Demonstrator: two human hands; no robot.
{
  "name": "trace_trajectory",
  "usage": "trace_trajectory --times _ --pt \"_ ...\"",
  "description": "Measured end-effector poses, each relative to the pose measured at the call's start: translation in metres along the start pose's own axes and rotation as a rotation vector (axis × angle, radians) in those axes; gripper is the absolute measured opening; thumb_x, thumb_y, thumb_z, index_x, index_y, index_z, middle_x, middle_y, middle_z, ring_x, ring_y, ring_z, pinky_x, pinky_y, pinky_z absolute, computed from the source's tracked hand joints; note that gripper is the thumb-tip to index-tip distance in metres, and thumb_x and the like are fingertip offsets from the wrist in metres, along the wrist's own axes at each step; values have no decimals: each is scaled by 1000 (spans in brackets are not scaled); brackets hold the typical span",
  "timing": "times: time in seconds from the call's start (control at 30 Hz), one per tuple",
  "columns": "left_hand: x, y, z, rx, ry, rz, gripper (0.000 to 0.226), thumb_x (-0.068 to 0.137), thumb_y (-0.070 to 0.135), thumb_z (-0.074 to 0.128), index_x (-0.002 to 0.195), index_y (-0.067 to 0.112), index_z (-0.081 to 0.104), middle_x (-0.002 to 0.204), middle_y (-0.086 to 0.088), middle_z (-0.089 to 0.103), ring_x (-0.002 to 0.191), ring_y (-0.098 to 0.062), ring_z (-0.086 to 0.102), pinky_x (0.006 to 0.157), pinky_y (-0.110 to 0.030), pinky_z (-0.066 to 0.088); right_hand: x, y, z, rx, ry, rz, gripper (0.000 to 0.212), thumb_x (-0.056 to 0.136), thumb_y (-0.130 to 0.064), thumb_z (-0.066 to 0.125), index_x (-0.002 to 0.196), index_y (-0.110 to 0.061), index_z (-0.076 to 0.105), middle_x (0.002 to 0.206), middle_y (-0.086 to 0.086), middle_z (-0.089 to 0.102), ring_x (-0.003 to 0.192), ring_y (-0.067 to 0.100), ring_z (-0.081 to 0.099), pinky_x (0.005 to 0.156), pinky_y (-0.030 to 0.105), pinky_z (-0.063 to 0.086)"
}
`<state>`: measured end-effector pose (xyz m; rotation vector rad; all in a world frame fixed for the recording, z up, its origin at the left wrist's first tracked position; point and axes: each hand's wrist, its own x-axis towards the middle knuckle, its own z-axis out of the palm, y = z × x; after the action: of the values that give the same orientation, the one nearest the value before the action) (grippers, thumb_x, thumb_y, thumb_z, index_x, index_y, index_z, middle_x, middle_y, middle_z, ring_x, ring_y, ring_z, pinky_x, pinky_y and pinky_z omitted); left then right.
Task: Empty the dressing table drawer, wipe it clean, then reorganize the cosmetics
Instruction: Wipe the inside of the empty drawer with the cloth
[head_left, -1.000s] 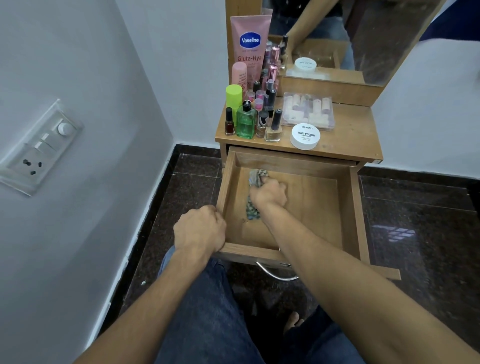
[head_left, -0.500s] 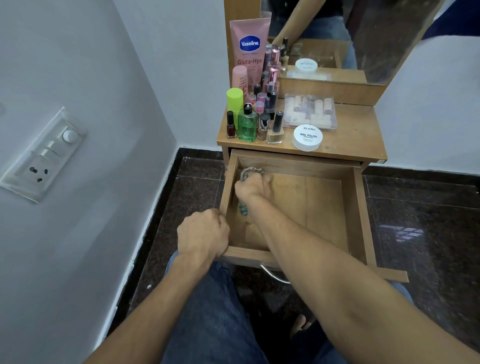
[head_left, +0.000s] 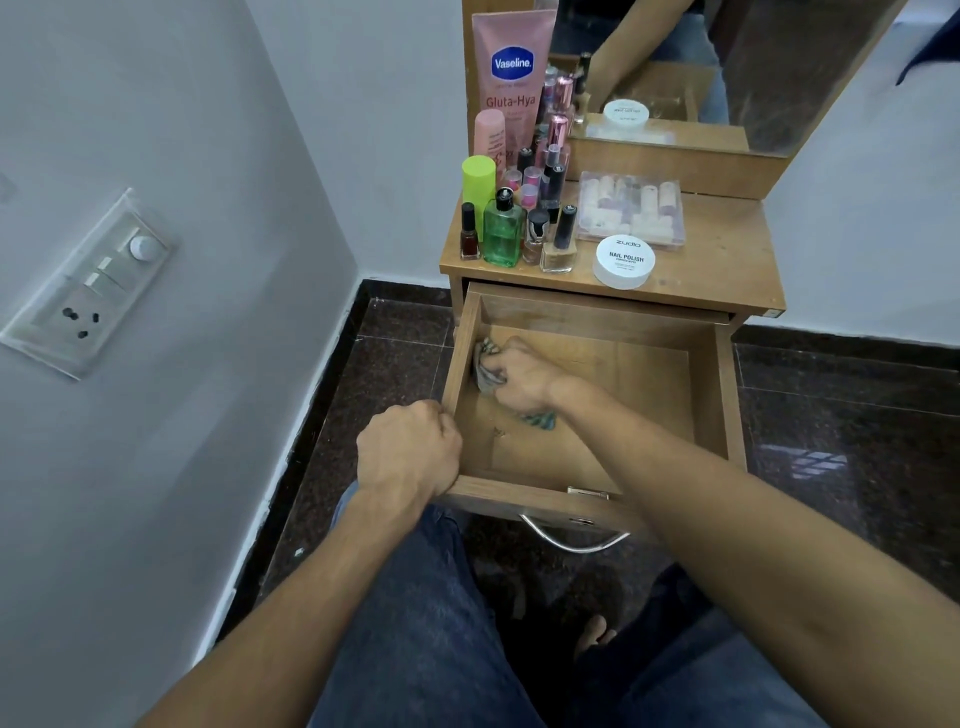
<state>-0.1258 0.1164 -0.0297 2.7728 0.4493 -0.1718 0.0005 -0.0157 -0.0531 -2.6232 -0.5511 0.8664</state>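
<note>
On the pale grey wall (head_left: 156, 114) to my left sits a white switch panel (head_left: 88, 283), tilted in my view. It has a round dial (head_left: 141, 246) at its upper end, rocker switches below that and a socket (head_left: 81, 322) lowest. The floor (head_left: 857, 395) below me is dark speckled stone, with black skirting (head_left: 311, 415) along the wall. A pale barred reflection (head_left: 815, 462) lies on the tiles at right.

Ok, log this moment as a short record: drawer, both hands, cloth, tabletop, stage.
drawer: pulled open, no cosmetics inside
left hand: grips the drawer's front left corner
right hand: grips the cloth, inside the drawer by its left wall
tabletop: Vaseline tube, green bottle, clear box, nail polish jar
stage: wipe step; cosmetics not yet put back
</note>
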Motion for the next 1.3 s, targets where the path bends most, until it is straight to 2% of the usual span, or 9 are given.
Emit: trace_trajectory --times 0.13,0.33,0.63,0.73,0.83,0.9,1.0,1.13,1.3 --pt "0 0 1 1 -3 -7 37 99 32 38 100 21 73 97 -10 74 89 -34 68 78 -38 51 -13 10 7 -69 -125 -120 15 97 -14 58 108 -14 68 125 10 40 119 30 49 110 42 40" --pt "-1 1 0 4 2 -10 36 100 31 38 101 21 73 99 -12 74 90 -35 68 78 -38 50 -37 -2 17 -116 -334 -170 32 89 3 54 66 -19 56 109 19 52 106 36 56 94 44 51" --pt "-3 0 2 -11 5 -16 35 99 31 38 93 21 71 94 -8 74 86 -31 69 75 -37 49 -39 -4 11 -100 -497 -203 44 83 11 38 65 -25 55 86 10 54 73 23 51 52 30 42" --pt "-2 0 2 -12 4 -16 36 99 32 37 93 22 72 93 -7 75 85 -31 70 76 -37 52 -38 3 6 -68 -573 -163 41 94 7 45 90 -27 68 85 -3 59 63 7 58 43 14 43" --pt "-2 0 1 -20 0 -21 35 99 31 37 92 22 71 93 -8 74 85 -31 70 76 -38 53 -37 14 3 -94 -650 -98 51 101 -4 52 148 -23 50 138 -5 56 100 1 61 69 7 49" --pt "-2 0 1 -24 -4 -23 35 99 31 37 93 22 71 93 -7 74 85 -31 69 76 -38 53 -38 19 2 -134 -651 -91 59 102 -7 53 156 -24 38 165 -5 28 146 16 37 113 24 38" --pt "-1 0 1 -25 -4 -20 36 99 32 37 93 22 71 93 -7 74 84 -31 70 77 -39 55 -44 30 0 -156 -662 -56 61 101 -7 53 157 -26 37 167 -6 27 152 19 27 125 39 24" --pt "-1 -1 1 -23 -3 -23 36 99 32 36 93 22 70 93 -7 74 84 -31 69 78 -40 53 -63 47 -13 -173 -695 13 60 100 -6 52 154 -30 42 155 -5 44 132 18 51 109 27 38" --pt "-1 -2 3 -21 -10 -24 36 99 31 36 96 23 71 92 -7 73 83 -31 68 77 -38 52 -84 83 -29 -180 -754 50 47 98 -4 53 127 -38 66 99 -8 65 75 11 60 69 20 50"
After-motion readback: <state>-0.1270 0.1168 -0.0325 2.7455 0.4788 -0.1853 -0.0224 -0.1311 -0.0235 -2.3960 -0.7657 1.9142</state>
